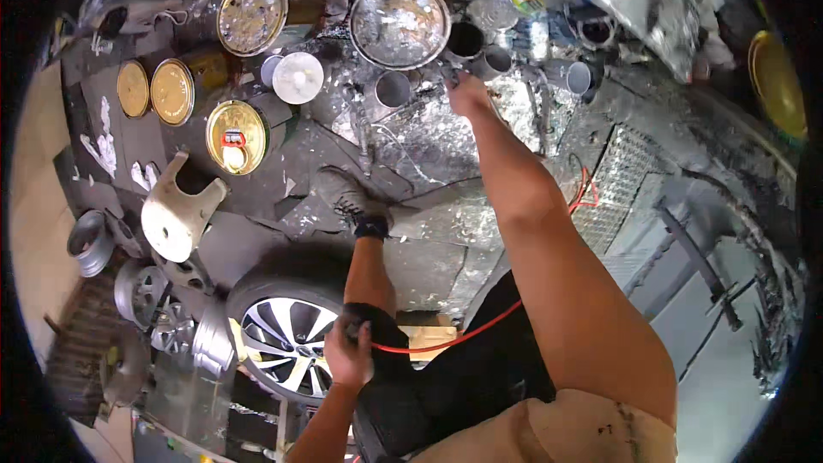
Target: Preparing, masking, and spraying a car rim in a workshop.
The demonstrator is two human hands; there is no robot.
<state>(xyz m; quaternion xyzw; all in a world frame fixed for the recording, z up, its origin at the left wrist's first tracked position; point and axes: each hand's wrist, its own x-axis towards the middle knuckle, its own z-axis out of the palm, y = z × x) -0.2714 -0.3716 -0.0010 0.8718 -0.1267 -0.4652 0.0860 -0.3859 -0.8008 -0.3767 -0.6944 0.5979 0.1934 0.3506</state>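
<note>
— Where was the left hand [347,351]?
— Low down, its grip shut on a red hose [446,341] beside the tyred wheel [283,334].
— And the right hand [467,93]?
— Stretched to the paint-spattered surface [429,141], beside small grey cups [393,87]; whether it gripped anything, I couldn't tell.

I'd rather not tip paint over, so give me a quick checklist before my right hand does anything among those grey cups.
1. Right hand at the grey cups, gripping one: cannot tell.
2. Grey cups standing upright: ok.
3. Large open can close beside the reach, lid off: not ok.
4. Red hose clear of the legs: not ok, it crosses them.
5. Left hand at the hose's end, firm hold: cannot tell.
6. Boot flat on the floor: ok.
</note>
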